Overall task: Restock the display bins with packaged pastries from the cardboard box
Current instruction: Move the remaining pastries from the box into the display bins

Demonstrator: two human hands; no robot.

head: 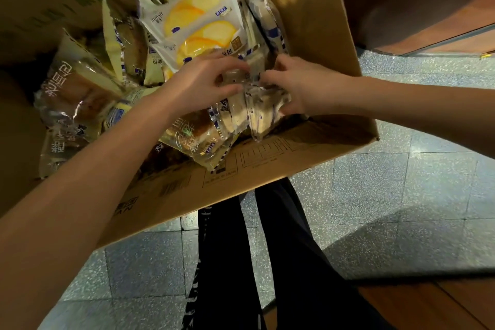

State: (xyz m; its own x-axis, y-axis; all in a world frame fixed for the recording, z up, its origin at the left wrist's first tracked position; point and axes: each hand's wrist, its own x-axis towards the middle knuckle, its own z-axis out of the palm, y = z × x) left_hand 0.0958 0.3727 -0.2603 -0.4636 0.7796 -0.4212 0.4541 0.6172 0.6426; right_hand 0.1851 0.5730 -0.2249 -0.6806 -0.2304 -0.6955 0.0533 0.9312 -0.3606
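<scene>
1 cardboard box, open, filling upper left and centre of frame, heaped with packaged pastries; total not countable. 3 white packets printed with yellow slices, upper centre. 2 hands, left hand and right hand, mid-frame, both clenched round a bunch of clear-wrapped pastries at the box's near edge. Below: speckled floor tiles, 2 black trouser legs; wooden boards lower right.

My feed is dim and warm-toned. The brightest patch lies on the cardboard box wall beyond the right hand, with a hard-edged shadow above it. Glare glints on the clear wrappers between the left hand and right hand. Left of them the packs go murky; floor lines below bow at the edges
</scene>
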